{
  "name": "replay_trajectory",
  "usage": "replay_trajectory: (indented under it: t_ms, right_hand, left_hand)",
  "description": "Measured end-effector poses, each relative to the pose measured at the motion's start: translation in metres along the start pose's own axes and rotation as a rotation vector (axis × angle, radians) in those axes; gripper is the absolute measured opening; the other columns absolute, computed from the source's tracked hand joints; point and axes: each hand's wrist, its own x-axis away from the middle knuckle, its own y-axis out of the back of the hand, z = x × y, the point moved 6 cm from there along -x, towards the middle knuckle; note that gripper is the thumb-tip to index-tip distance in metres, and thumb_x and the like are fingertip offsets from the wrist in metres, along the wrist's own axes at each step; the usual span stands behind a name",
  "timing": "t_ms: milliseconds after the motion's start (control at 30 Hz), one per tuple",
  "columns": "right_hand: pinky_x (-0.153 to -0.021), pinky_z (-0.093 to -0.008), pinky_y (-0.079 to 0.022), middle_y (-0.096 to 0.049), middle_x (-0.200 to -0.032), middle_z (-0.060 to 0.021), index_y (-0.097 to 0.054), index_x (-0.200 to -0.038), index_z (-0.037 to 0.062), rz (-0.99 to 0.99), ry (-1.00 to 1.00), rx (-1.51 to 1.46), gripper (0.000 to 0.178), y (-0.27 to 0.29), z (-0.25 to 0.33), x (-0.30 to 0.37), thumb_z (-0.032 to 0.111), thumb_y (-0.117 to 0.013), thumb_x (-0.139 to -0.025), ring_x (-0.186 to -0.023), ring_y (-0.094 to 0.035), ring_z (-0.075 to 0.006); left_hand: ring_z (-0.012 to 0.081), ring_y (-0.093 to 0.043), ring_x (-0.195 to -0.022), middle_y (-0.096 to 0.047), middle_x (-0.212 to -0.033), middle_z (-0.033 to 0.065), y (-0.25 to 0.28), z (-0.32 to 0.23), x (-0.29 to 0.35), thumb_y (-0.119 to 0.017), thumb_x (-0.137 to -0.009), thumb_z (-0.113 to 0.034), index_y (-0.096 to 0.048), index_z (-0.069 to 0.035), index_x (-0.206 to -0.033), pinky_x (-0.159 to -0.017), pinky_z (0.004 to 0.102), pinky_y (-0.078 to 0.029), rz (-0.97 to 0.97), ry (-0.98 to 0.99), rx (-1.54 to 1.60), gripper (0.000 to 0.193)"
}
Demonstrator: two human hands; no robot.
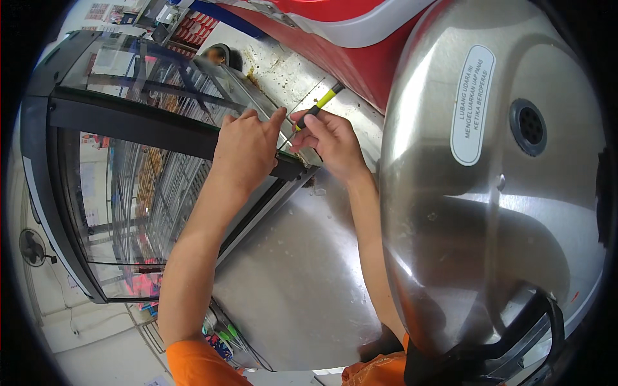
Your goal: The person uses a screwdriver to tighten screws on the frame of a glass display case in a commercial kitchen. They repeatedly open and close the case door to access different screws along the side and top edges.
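Observation:
A glass display cabinet (132, 123) with a black frame and wire racks inside stands at the left, its near corner under my hands. My left hand (246, 149) is curled over the frame near that corner, its fingertips partly hidden behind the hand. Between thumb and fingers, my right hand (340, 147) holds a screwdriver (327, 98) with a yellow and black handle. The handle points up and to the right. Its thin shaft slants down to the left, toward the cabinet's corner beside my left hand; the tip's exact contact is hard to make out.
A large rounded steel lid (444, 212) with a black vent and handle fills the right side. Behind stands a red and white container (328, 48). Below my hands lies a steel tabletop (290, 257). A dark round object (230, 56) sits behind the cabinet. A fan (32, 248) shows far left.

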Motion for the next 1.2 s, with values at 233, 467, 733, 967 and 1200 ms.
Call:
replay_trajectory:
  t_ms: [233, 467, 733, 967, 1200]
  right_hand:
    - [-0.054, -0.0236, -0.044, -0.059, -0.073, -0.0006, -0.056, -0.111, -0.0006, -0.169, 0.120, 0.303, 0.032, -0.001, 0.003, -0.008, 0.019, -0.072, -0.091, -0.060, -0.054, -0.0081]
    - [-0.071, -0.0271, -0.047, -0.058, -0.099, -0.0046, -0.052, -0.123, 0.0012, 0.078, -0.032, -0.042, 0.031, 0.013, -0.003, -0.006, 0.021, -0.059, -0.100, -0.076, -0.057, -0.0115]
    - [-0.066, -0.0285, -0.054, -0.065, -0.093, -0.0116, -0.054, -0.115, -0.0004, -0.182, 0.202, 0.196, 0.026, 0.020, 0.017, 0.002, 0.022, -0.056, -0.102, -0.070, -0.064, -0.0148]
    - [-0.062, -0.0279, -0.054, -0.066, -0.092, -0.0119, -0.053, -0.104, 0.0013, -0.145, 0.194, 0.245, 0.023, 0.016, 0.012, 0.007, 0.023, -0.060, -0.100, -0.066, -0.063, -0.0137]
    - [-0.063, -0.0275, -0.053, -0.066, -0.092, -0.0113, -0.052, -0.103, 0.0017, -0.124, 0.152, 0.208, 0.024, 0.015, 0.009, 0.010, 0.025, -0.058, -0.101, -0.069, -0.063, -0.0134]
  left_hand:
    - [0.0238, -0.062, -0.105, -0.074, -0.090, -0.0002, -0.001, 0.000, -0.002, -0.087, -0.063, -0.016, -0.050, -0.011, -0.138, -0.089, 0.0418, -0.047, 0.001, -0.001, -0.013, 0.084]
    - [0.0243, -0.062, -0.105, -0.074, -0.091, -0.0001, 0.004, -0.001, -0.001, -0.086, -0.063, -0.015, -0.051, -0.011, -0.137, -0.089, 0.0419, -0.047, 0.003, -0.005, -0.005, 0.082]
    - [0.0248, -0.062, -0.103, -0.074, -0.090, 0.0010, 0.001, 0.000, -0.001, -0.086, -0.062, -0.015, -0.051, -0.010, -0.137, -0.089, 0.0420, -0.047, -0.002, -0.010, 0.005, 0.082]
    - [0.0247, -0.062, -0.103, -0.074, -0.090, 0.0015, 0.004, -0.002, -0.002, -0.086, -0.063, -0.015, -0.052, -0.010, -0.136, -0.089, 0.0424, -0.046, 0.022, 0.003, 0.008, 0.082]
    - [0.0249, -0.062, -0.104, -0.074, -0.091, 0.0019, 0.005, -0.003, -0.003, -0.086, -0.062, -0.015, -0.052, -0.010, -0.137, -0.091, 0.0430, -0.046, 0.033, 0.014, 0.016, 0.082]
